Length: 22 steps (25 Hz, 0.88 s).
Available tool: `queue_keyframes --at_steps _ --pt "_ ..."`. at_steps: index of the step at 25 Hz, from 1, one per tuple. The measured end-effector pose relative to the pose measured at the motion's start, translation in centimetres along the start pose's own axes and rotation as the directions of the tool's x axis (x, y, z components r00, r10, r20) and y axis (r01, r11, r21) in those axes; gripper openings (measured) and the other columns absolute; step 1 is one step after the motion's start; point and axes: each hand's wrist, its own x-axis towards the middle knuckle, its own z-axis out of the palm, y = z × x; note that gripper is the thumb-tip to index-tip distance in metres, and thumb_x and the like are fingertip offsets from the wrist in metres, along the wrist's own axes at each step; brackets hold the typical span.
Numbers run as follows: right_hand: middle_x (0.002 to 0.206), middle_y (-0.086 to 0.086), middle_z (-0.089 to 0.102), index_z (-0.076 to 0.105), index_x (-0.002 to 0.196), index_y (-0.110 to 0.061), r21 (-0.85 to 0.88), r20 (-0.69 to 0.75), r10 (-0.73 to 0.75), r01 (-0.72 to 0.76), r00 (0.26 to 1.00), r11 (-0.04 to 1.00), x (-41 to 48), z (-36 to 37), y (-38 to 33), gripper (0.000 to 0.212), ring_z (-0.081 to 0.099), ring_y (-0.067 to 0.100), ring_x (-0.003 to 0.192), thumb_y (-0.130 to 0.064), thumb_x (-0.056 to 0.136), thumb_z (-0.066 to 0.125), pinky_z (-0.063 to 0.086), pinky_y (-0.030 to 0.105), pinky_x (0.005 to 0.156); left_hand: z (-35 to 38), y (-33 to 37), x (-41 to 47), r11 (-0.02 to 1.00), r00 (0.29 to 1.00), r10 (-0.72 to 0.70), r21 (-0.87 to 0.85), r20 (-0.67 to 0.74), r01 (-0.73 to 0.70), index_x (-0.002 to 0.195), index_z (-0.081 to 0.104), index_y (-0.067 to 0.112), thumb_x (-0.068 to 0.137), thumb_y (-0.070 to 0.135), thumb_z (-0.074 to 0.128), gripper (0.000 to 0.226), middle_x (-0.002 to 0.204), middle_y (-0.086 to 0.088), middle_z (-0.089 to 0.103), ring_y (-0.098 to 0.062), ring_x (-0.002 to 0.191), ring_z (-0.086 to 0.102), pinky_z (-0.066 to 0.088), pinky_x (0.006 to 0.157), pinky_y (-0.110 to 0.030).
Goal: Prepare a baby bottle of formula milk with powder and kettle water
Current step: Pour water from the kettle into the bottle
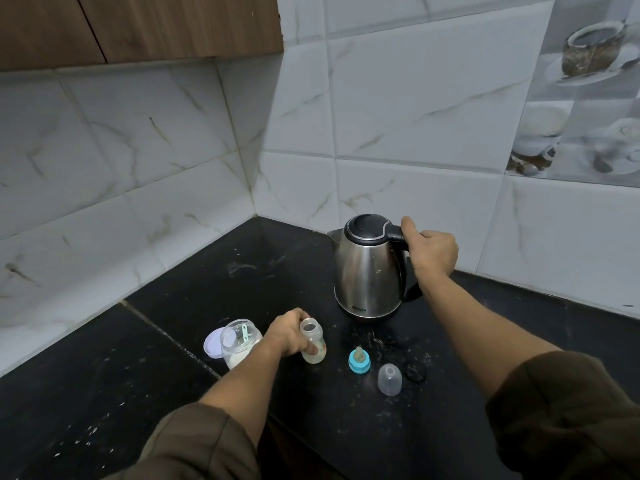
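Note:
A small clear baby bottle (312,342) stands upright and uncapped on the black counter, and my left hand (288,332) is wrapped around its left side. Behind it to the right stands a steel kettle (367,271) with its black lid down and its spout pointing left. My right hand (430,249) grips the kettle's black handle. Left of the bottle is an open clear jar of white powder (239,342) with a green scoop inside. Its white lid (213,344) leans against the jar's left side. The teal ring with the teat (359,360) lies to the bottle's right.
A clear dome cap (389,379) and a black ring (415,373) lie right of the teat ring. The black counter (138,393) fits into a corner of white tiled walls. Wooden cabinets (138,26) hang at the upper left. White specks dot the counter.

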Motion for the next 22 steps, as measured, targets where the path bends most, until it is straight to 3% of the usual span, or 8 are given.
queue_keyframes --at_steps 5,10,22 --pt "0.036 -0.006 0.02 0.028 0.042 -0.016 -0.039 0.005 -0.027 0.027 1.0 0.999 -0.7 0.5 -1.0 0.066 0.027 0.017 0.033 -0.065 0.068 0.065 0.027 0.03 0.048 0.2 0.1 -0.1 0.999 0.994 0.046 -0.009 -0.102 -0.047 0.11 0.069 0.031 0.066 0.036 0.09 0.049 0.104 0.005 0.073 -0.018 0.102 0.068 0.054 0.089 -0.032" --pt "0.04 -0.004 0.022 0.03 0.044 -0.015 -0.119 0.012 -0.077 0.078 0.997 0.99 -1.0 0.7 -2.1 0.064 0.025 0.018 0.038 -0.065 0.066 0.062 0.028 0.03 0.048 -2.8 2.0 0.4 0.972 0.959 0.041 -0.212 -0.279 -0.103 0.11 0.067 0.031 0.066 0.026 0.088 0.049 0.106 0.004 0.071 -0.021 0.102 0.066 0.054 0.092 -0.035" --pt "0.044 -0.002 0.027 0.032 0.045 -0.015 -0.274 0.06 -0.212 0.22 0.976 0.936 -2.0 1.3 -5.0 0.059 0.03 0.021 0.043 -0.065 0.063 0.058 0.028 0.028 0.047 -6.0 4.8 1.7 0.938 0.919 0.108 -0.267 -0.378 -0.22 0.129 0.065 0.028 0.072 0.026 0.085 0.061 0.12 0.0 0.067 -0.024 0.112 0.063 0.052 0.096 -0.04"
